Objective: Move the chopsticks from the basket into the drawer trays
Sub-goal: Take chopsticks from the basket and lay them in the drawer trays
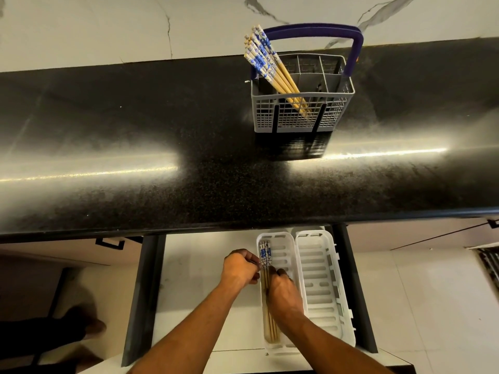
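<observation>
A grey wire-grid basket with a blue handle stands on the black speckled worktop, toward its far edge and right of centre. A bundle of chopsticks with blue-and-white patterned tops leans to the left out of the basket's front-left compartment, tips down inside. Below the worktop edge, an open drawer holds two white slotted trays side by side and touching: the left tray and the right tray. A few chopsticks lie lengthwise along the left side of the left tray, patterned ends pointing away from the person. The left hand is curled, its fingertips pinching near the patterned ends at the tray's left rim. The right hand rests palm down over the middle of these chopsticks, fingers bent onto them. The right tray holds nothing visible.
</observation>
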Available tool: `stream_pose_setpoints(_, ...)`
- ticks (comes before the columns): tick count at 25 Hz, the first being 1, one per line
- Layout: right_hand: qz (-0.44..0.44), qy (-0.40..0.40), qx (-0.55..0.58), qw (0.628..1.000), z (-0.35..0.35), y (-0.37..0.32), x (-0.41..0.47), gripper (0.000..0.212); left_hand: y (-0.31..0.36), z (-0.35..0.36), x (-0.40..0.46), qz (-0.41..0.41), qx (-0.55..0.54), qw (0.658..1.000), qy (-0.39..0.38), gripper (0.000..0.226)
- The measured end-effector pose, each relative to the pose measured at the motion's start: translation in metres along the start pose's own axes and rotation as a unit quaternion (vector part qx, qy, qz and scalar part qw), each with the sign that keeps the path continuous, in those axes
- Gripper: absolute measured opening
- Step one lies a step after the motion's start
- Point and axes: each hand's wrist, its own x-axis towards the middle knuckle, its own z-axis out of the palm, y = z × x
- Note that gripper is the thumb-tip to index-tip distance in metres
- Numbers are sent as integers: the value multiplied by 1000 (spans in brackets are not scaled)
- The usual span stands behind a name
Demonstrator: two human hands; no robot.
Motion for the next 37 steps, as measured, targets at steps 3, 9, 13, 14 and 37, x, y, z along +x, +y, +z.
stream_pose_setpoints(3,-5,21,48,999,-21,-9,-6,27,2,-7,-6,81,104,991,1,11)
stream_pose_setpoints(9,-73,97,159,980,-128,-20,-24,19,52,-48,-46,289,88,950,73,13)
stream_pose_setpoints(13,-142,225,172,949,-202,-34,-22,19,102,-73,-73,380,15,920,97,12)
stream_pose_setpoints(14,-159,252,187,936,-218,-39,-21,21,115,-79,-77,393,0,914,97,13)
stream_pose_setpoints(37,-209,265,12,941,-366,-179,152,17,311,-128,-10,274,-221,913,206,23)
